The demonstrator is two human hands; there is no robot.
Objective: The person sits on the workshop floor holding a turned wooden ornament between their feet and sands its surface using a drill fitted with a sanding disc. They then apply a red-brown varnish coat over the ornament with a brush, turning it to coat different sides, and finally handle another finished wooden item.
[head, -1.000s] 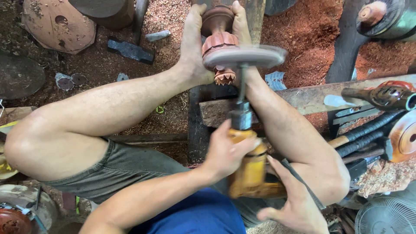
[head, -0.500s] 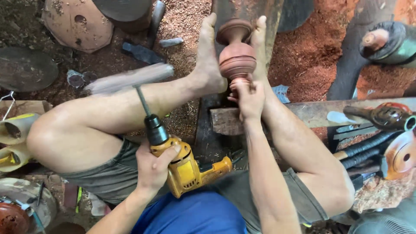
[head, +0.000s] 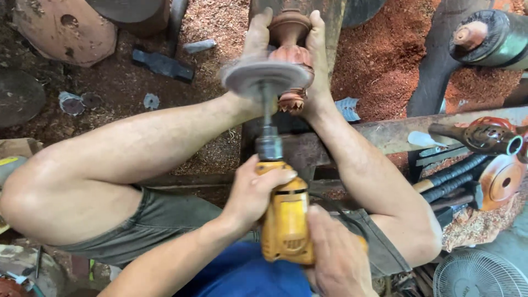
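1. Yellow is the colour of the power drill (head: 286, 225) that both hands hold. The left hand (head: 254, 190) wraps its fingers tight round the front of the drill. The right hand (head: 338, 256) grips the back part of it, fingers closed.
2. A round grey sanding disc (head: 265, 77) sits on the tip of the drill. It looks blurry. It is right in front of the carved wooden piece (head: 291, 52) and hides part of it.
3. The reddish wooden piece is held between two bare feet, the left foot (head: 254, 44) and the right foot (head: 319, 55), which press on its sides.
4. Red sawdust (head: 385, 55) covers the ground all around.
5. On the right lie dark tool handles (head: 451, 176), a red round tool (head: 489, 135) and a white fan (head: 478, 275), cut off at the bottom edge.
6. On the upper left a rusty round plate (head: 60, 27) and a dark block (head: 162, 63) lie on the dirt.
7. A big motor part (head: 492, 36) is cut off at the top right corner.
8. The lower part of the wooden piece is hard to make out behind the disc.
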